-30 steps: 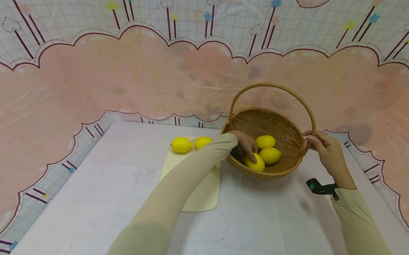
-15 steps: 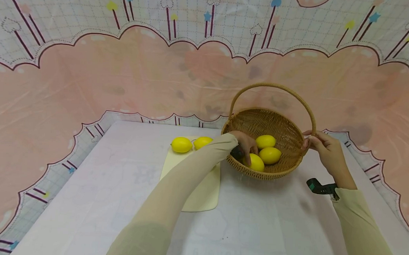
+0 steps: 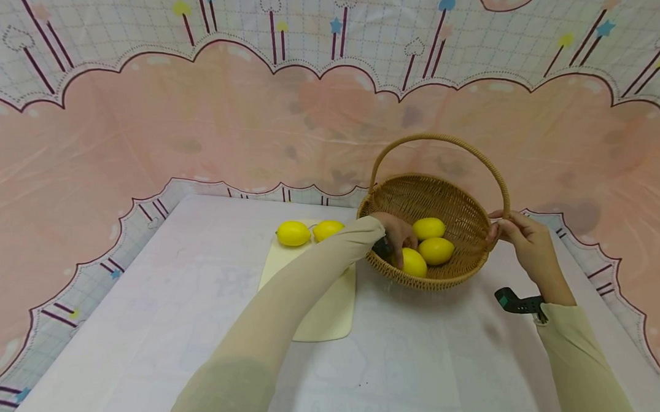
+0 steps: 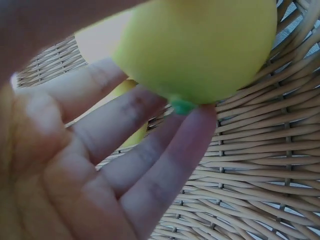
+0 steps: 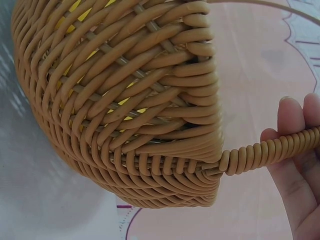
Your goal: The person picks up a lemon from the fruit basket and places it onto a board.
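A wicker basket (image 3: 432,192) tips its mouth toward me, with lemons lying inside. My left hand (image 3: 399,230) reaches over the near-left rim and holds the nearest lemon (image 3: 414,263). In the left wrist view, the fingertips (image 4: 202,120) meet that lemon's green stem end, while the thumb crosses above at the upper left. Two more lemons, an upper one (image 3: 428,227) and a lower one (image 3: 436,252), sit to its right. My right hand (image 3: 527,242) grips the foot of the basket's arched handle (image 5: 270,152) at the right side.
Left of the basket, a cream cutting board (image 3: 325,319) lies on the white-covered table (image 3: 153,321). Two lemons rest at its far end, a left one (image 3: 293,234) and a right one (image 3: 326,230); my left sleeve crosses over the board. A patterned pink cloth (image 3: 245,128) hangs behind.
The left fingers have shifted from the top of the nearest lemon to its left side. The basket, the right hand and the other lemons have stayed put.
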{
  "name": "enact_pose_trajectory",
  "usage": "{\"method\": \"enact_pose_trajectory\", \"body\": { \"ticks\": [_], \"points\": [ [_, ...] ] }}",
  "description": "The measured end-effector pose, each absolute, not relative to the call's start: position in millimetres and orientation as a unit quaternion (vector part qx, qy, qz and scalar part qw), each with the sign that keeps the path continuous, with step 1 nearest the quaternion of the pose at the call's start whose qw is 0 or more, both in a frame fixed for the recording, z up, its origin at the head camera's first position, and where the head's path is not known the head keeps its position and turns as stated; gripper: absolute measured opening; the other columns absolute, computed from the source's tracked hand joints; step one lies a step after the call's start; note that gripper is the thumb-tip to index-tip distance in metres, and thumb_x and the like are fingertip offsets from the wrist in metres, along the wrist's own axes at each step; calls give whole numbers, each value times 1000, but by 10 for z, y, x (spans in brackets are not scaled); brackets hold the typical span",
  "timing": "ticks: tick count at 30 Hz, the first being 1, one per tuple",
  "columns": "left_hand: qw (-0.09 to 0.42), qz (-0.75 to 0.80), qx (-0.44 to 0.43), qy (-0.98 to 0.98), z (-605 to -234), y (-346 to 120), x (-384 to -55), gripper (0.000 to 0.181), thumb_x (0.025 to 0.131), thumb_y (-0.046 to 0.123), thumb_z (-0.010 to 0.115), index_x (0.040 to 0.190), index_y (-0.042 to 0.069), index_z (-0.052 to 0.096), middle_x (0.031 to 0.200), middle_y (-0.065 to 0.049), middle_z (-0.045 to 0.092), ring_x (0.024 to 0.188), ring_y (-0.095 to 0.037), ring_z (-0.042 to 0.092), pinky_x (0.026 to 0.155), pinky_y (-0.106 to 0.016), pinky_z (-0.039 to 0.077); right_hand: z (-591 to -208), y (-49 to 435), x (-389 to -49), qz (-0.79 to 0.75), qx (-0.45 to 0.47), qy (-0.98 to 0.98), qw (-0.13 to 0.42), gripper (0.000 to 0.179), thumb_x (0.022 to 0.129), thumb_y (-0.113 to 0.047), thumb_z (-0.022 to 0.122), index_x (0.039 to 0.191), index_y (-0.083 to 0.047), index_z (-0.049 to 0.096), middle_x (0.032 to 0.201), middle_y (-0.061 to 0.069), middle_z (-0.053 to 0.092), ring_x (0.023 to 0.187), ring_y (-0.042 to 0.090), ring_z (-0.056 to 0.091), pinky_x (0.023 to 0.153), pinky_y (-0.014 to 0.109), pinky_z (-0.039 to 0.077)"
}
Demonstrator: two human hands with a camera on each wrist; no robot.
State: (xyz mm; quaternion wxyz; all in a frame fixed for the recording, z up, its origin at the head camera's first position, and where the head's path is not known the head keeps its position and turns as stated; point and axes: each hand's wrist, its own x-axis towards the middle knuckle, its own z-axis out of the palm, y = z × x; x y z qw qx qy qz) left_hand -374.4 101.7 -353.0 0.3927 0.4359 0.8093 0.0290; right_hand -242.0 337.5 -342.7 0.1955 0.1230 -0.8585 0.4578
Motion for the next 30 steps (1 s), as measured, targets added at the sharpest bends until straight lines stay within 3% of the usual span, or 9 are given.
{"method": "enact_pose_trajectory", "body": {
  "ticks": [5,12,19,25,30],
  "points": [
    [387,54,443,807,-3533,1028,-3748,65,79,27,76,137,13,49,139,-6,50,114,-14,50,88,-23,45,-3421,3374,-2418,457,121,-859,195,21,98,-10,46,108,4,58,71,-13,60,71,-3,61,71,7,51],
    [365,62,454,810,-3532,1031,-3748,61,79,26,76,133,12,53,134,-5,56,117,-14,53,95,-24,46,-3420,3370,-2416,463,123,-855,198,18,97,-5,46,107,1,60,72,-12,61,71,-2,61,70,7,51],
    [336,83,468,813,-3542,1030,-3760,47,78,25,77,121,11,64,115,-4,67,85,-8,55,74,-19,48,-3430,3379,-2422,460,125,-855,202,18,97,-6,46,106,0,61,72,-13,61,71,-3,61,70,7,51],
    [308,120,467,820,-3513,1031,-3764,52,77,20,78,125,9,62,122,-5,64,104,-14,60,84,-20,50,-3438,3388,-2425,463,127,-854,202,19,98,-6,46,107,1,60,72,-12,61,72,-3,62,70,7,51],
    [300,129,462,824,-3506,1032,-3784,53,77,20,78,126,9,60,125,-5,62,109,-15,58,88,-21,49,-3441,3395,-2433,466,128,-852,201,18,97,-5,46,107,0,61,72,-12,62,72,-3,62,71,7,51]
  ]
}}
